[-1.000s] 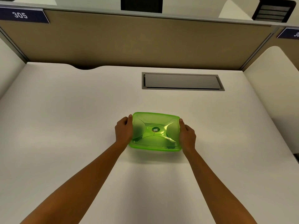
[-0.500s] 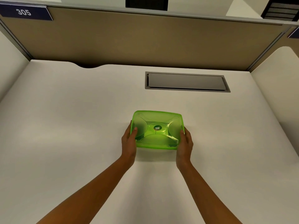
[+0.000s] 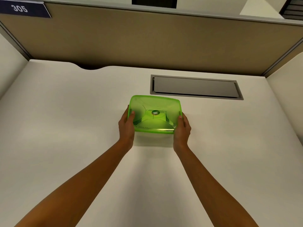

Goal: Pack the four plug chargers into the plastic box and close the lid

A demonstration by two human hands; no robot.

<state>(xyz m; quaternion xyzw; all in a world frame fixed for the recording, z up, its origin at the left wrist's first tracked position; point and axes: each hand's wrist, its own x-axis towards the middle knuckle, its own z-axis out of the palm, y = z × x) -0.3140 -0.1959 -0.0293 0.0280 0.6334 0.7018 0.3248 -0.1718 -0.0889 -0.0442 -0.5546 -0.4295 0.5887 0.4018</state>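
Head view, person at a cubicle desk. I see the green plastic box [image 3: 155,114] held between both hands at the centre of the white desk [image 3: 65,128], its translucent lid [image 3: 157,104] seated on top and closed; a round logo badge [image 3: 155,112] marks the lid's middle. The left hand [image 3: 127,126] clasps the box's 9 o'clock side, thumb laid on the lid edge and fingers wrapped around the wall; the right hand [image 3: 182,128] clasps the 3 o'clock side in the same manner. Both forearms enter from 6 o'clock and converge on the box. The box's contents cannot be resolved through the tinted plastic, so I cannot tell whether the chargers lie inside. Compared with the frame one second earlier, where the hands pressed flat against the box's sides with the box resting on the desk, the hands now sit lower and nearer, at the box's near corners, and the near edge appears raised, with a soft shadow on the desk beneath it. Relative to the half-second frame, the box stands closer to the grey cable hatch [image 3: 196,87] at 12 to 1 o'clock. A beige partition [image 3: 147,38] closes the desk at 12 o'clock, bearing a "305" sign [image 3: 23,9] at 10 o'clock.
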